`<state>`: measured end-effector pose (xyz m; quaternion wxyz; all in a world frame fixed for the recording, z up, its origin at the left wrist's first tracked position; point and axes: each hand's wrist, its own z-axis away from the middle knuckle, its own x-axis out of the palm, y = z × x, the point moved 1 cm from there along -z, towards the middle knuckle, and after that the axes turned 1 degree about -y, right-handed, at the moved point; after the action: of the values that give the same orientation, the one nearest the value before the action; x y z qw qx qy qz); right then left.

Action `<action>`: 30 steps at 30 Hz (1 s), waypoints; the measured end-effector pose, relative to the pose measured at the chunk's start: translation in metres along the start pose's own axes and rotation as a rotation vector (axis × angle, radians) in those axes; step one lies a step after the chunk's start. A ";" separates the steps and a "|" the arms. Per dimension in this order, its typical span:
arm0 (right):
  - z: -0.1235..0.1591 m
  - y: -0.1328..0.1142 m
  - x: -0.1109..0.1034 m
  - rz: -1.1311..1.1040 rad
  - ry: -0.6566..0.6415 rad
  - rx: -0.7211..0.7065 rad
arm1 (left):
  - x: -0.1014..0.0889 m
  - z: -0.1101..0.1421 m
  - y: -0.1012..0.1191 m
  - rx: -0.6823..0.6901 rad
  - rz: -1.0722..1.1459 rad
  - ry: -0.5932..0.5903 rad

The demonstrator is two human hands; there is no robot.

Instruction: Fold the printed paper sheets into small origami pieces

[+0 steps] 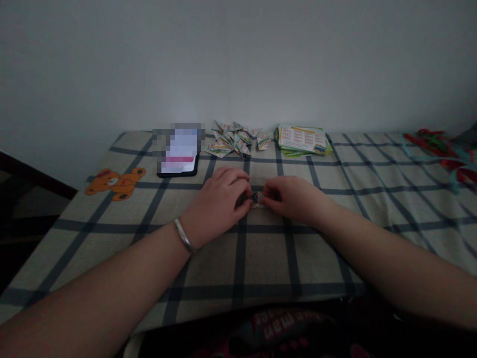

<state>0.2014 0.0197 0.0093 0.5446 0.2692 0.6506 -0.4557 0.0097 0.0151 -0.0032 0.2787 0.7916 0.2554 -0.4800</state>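
Note:
Between my two hands is a small piece of folded printed paper, low over the checked tablecloth. My left hand pinches its left end, with the fingers curled and a silver bangle on the wrist. On the other end, the thumb and fingertips of my right hand are closed. Most of the paper is hidden by my fingers, so its exact shape cannot be made out. Beyond my hands lies a pile of folded paper pieces with pointed corners, printed in a similar way.
A stack of printed leaflets lies right of the pile, by the wall. To the left are a lit phone and an orange bear cutout. Red and pale blue ribbons lie far right. The checked tablecloth wrinkles at right.

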 end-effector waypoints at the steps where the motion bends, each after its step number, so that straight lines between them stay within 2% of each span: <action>1: 0.000 0.000 0.000 0.003 -0.001 -0.001 | 0.000 0.000 0.000 0.017 -0.003 0.015; 4: 0.001 0.000 -0.001 0.008 -0.003 -0.005 | -0.002 0.001 0.001 0.105 -0.022 0.012; 8: 0.001 -0.001 -0.002 0.008 -0.010 0.007 | -0.006 0.001 0.000 0.202 -0.071 -0.049; 16: 0.005 -0.003 -0.003 0.010 0.031 0.007 | -0.010 0.001 0.003 0.206 -0.076 -0.153; 24: 0.008 0.005 -0.010 -0.037 -0.060 -0.108 | -0.009 0.001 0.001 0.180 -0.022 -0.167; 30: 0.006 0.007 -0.011 0.065 0.043 -0.143 | -0.008 0.000 0.001 0.164 0.009 -0.173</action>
<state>0.2128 0.0190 0.0177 0.5628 0.2603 0.6840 -0.3841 0.0073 0.0130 0.0041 0.2362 0.7686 0.1867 -0.5644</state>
